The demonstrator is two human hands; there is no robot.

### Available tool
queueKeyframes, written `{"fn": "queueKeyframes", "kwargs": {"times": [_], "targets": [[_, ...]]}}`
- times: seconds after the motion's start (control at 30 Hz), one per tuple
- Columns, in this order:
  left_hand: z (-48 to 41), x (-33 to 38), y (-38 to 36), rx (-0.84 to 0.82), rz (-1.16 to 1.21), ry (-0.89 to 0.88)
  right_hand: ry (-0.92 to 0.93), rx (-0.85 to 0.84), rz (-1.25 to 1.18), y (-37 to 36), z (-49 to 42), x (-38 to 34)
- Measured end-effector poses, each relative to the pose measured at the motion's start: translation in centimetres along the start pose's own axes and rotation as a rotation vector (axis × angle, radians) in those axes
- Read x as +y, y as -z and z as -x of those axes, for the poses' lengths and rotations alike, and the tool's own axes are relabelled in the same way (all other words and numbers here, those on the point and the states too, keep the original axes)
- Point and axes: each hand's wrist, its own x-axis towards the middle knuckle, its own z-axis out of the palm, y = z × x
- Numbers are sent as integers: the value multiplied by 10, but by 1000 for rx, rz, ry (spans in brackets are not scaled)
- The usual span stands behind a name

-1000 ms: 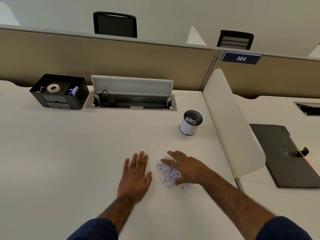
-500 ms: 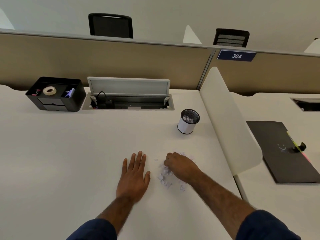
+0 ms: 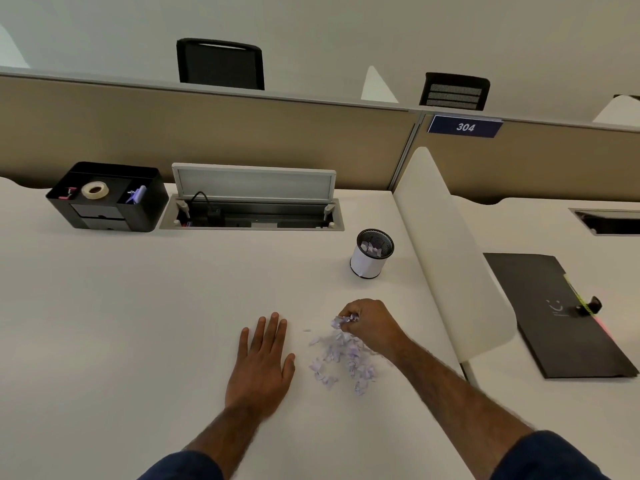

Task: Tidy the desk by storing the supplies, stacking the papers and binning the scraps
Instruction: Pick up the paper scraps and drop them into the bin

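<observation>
A loose pile of pale purple paper scraps (image 3: 341,358) lies on the white desk (image 3: 138,323) in front of me. My right hand (image 3: 370,322) is closed around a bunch of these scraps, just above the far end of the pile. My left hand (image 3: 261,362) rests flat on the desk left of the pile, fingers spread, holding nothing. A small mesh bin (image 3: 372,252) with a white band stands beyond the pile and has scraps inside.
A black organiser (image 3: 107,197) at the back left holds a tape roll (image 3: 94,189) and small supplies. An open cable tray (image 3: 252,211) sits beside it. A white divider (image 3: 446,251) bounds the desk on the right; beyond it lies a dark folder (image 3: 554,317).
My right hand has gone from lying spread over the scraps to closing on a bunch and lifting slightly. More of the pile now shows. The left hand has stayed flat.
</observation>
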Motion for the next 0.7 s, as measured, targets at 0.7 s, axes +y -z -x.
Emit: {"fn": "queueKeyframes", "kwargs": {"times": [0.7], "targets": [[-1, -1, -6, 41, -29, 5, -220, 269, -435, 148, -83, -33]]}}
